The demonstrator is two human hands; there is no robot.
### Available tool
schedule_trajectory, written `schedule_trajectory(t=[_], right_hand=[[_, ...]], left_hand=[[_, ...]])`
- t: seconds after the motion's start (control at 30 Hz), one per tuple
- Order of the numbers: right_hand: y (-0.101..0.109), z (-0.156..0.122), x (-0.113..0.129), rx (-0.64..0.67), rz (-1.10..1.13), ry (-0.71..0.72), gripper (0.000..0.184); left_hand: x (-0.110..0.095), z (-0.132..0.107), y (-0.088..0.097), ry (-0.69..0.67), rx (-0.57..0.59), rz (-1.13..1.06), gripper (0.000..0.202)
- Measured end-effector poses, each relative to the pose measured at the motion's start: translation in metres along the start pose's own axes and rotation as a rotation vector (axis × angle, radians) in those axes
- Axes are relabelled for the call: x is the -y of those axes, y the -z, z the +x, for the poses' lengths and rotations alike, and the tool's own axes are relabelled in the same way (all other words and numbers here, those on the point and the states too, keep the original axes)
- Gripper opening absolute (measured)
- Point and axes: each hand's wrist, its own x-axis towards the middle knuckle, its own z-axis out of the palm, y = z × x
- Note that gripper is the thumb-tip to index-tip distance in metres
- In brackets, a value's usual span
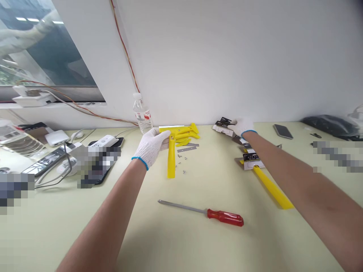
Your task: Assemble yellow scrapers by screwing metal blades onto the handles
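My left hand [151,146], in a white knit glove with a blue cuff, grips a yellow plastic scraper [171,160] with its handle pointing down at the table. Beside it lie further yellow scraper parts [184,133], steel blades [186,148] and small screws [180,164]. My right hand [241,126], gloved the same way, pinches a black-and-white packaged card [223,126] at the far edge of the table. More packaging [251,160] lies under my right forearm, on a long yellow scraper handle [272,187]. A red-handled screwdriver [215,214] lies nearer me, touched by neither hand.
A plastic water bottle [142,113] stands against the white wall. On the left are a white power strip [103,141], a dark phone, and cables. A smartphone [283,131] and a black bag [330,125] lie at the right. Blurred patches cover several spots.
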Motion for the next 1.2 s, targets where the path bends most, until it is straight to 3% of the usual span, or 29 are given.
schedule_trajectory(t=[0.07, 0.23, 0.43, 0.5, 0.6, 0.73, 0.93, 1.2], right_hand=[[0.017, -0.007, 0.005, 0.061, 0.086, 0.038, 0.095], [0.054, -0.033, 0.018, 0.169, 0.277, 0.159, 0.076], [0.070, -0.092, 0.035, 0.289, 0.400, 0.335, 0.053], [0.067, -0.119, 0.044, 0.339, 0.432, 0.416, 0.037], [0.055, -0.153, 0.061, 0.441, 0.465, 0.536, 0.030], [0.031, -0.171, 0.081, 0.475, 0.492, 0.645, 0.026], [0.006, -0.168, 0.093, 0.315, 0.534, 0.690, 0.025], [-0.003, -0.186, 0.101, 0.118, 0.497, 0.621, 0.024]], left_hand=[[0.002, 0.001, 0.001, -0.004, 0.000, -0.027, 0.036], [0.005, 0.005, 0.004, -0.038, -0.030, -0.058, 0.031], [0.001, 0.009, 0.006, -0.074, -0.153, -0.239, 0.027], [0.001, 0.012, 0.006, -0.090, -0.158, -0.295, 0.026], [0.004, 0.015, 0.007, -0.102, -0.178, -0.358, 0.027], [0.005, 0.015, 0.005, -0.107, -0.242, -0.408, 0.028], [0.012, 0.010, -0.007, -0.088, -0.213, -0.370, 0.030], [0.028, 0.009, -0.019, -0.027, -0.194, -0.377, 0.032]])
